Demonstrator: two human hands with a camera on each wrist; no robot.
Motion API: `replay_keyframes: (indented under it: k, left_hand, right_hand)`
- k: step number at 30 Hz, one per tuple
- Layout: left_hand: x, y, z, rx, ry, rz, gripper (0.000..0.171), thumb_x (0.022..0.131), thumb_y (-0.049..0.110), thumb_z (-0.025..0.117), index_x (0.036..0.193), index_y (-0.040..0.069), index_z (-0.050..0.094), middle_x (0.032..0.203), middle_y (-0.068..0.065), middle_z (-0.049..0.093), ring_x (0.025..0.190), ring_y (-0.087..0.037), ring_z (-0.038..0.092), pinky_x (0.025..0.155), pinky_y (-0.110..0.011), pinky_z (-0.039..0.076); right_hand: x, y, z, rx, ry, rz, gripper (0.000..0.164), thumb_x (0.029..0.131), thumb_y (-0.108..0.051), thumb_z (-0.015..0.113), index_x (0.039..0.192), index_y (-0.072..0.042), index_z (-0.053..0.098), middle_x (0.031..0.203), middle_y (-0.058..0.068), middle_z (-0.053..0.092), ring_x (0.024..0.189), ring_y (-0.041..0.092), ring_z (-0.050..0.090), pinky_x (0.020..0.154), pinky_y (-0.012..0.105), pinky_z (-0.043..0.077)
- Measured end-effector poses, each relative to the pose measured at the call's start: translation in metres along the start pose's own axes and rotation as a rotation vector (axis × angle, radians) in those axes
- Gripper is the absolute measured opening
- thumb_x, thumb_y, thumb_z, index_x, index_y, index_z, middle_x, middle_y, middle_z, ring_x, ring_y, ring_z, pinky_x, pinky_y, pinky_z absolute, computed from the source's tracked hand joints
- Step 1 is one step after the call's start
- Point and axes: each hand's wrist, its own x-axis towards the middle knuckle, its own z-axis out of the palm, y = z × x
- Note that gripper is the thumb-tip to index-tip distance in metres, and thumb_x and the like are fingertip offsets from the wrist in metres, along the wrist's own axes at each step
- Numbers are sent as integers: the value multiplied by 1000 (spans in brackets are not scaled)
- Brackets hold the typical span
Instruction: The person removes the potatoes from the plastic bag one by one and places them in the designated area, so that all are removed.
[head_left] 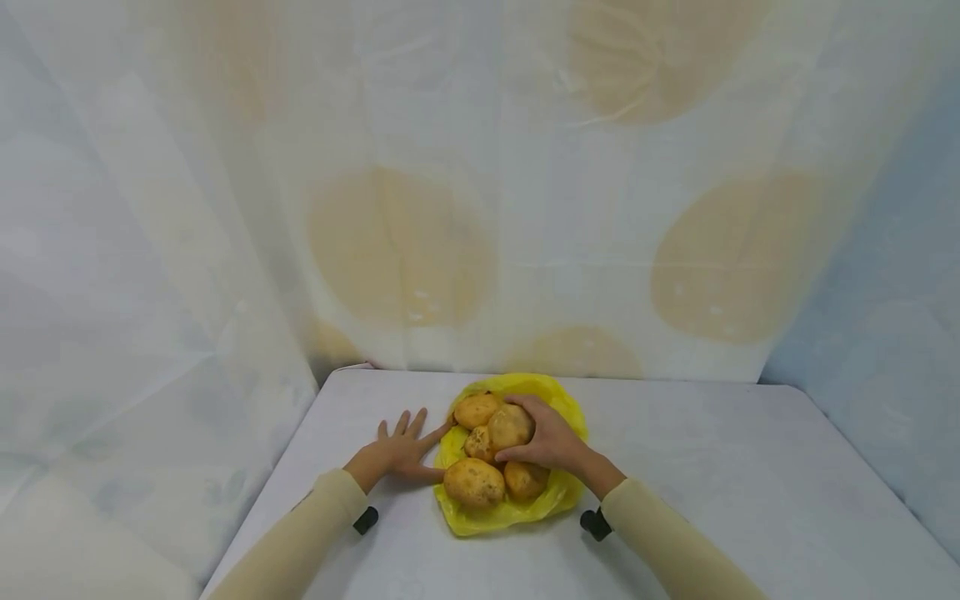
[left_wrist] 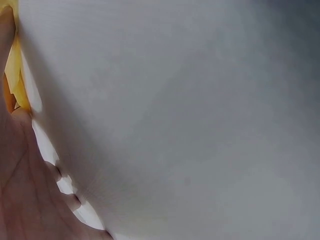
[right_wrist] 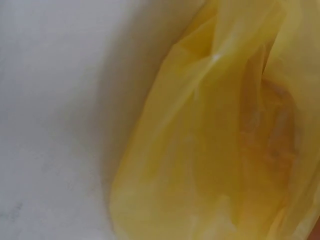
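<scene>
Several potatoes lie on a spread yellow plastic bag [head_left: 487, 523] in the head view. My right hand [head_left: 555, 439] curls its fingers and thumb round one potato [head_left: 512, 427] on top of the group. Around it are a back-left potato [head_left: 476, 410], a smaller potato [head_left: 478, 444], a large front potato [head_left: 474, 484] and a front-right potato [head_left: 525, 481]. On the left, my left hand [head_left: 405, 454] has its fingers spread, the thumb and index finger at the bag's edge. The left wrist view shows its palm beside yellow plastic; the right wrist view is mostly yellow bag [right_wrist: 180, 160].
A white table [head_left: 720, 467] carries the bag, with its surface stretching off to the right. Behind it hangs a pale curtain [head_left: 555, 250] with large tan spots. More pale sheeting [head_left: 135, 317] closes off the left side.
</scene>
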Motion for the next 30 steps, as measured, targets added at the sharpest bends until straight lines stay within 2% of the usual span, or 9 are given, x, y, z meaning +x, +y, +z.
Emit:
replay_keyframes:
  k: [7, 13, 22, 30]
  left_hand:
    - [2, -1, 1, 8, -3, 1, 97, 76, 88, 46, 157, 43, 16, 167, -16, -1, 152, -45, 1, 113, -74, 3]
    - [3, 0, 1, 8, -1, 2, 97, 76, 88, 46, 157, 43, 16, 167, -15, -2, 152, -44, 1, 113, -74, 2]
    - [4, 3, 1, 3, 2, -2, 97, 76, 88, 46, 157, 43, 17, 167, -15, -1, 152, -45, 2, 113, -74, 2]
    - [8, 2, 2, 14, 6, 2, 97, 76, 89, 45, 157, 44, 16, 167, -14, -2, 152, -44, 1, 113, -74, 2]
  right_hand:
    - [0, -3, -3, -1, 50, -19, 90, 66, -43, 92, 140, -15, 50, 137, 1, 55, 121, 23, 56, 100, 49, 48]
    - [0, -6, -8, 26, 75, -6, 88, 66, -42, 92, 140, -18, 49, 138, 2, 53, 118, 23, 57, 96, 47, 51]
    - [-1, -2, -17, 15, 108, -31, 89, 68, -39, 91, 142, -12, 49, 138, 4, 51, 120, 25, 54, 96, 49, 51]
    - [0, 3, -27, -14, 119, -20, 90, 66, -46, 91, 140, -14, 51, 134, 4, 52, 115, 25, 56, 91, 46, 54]
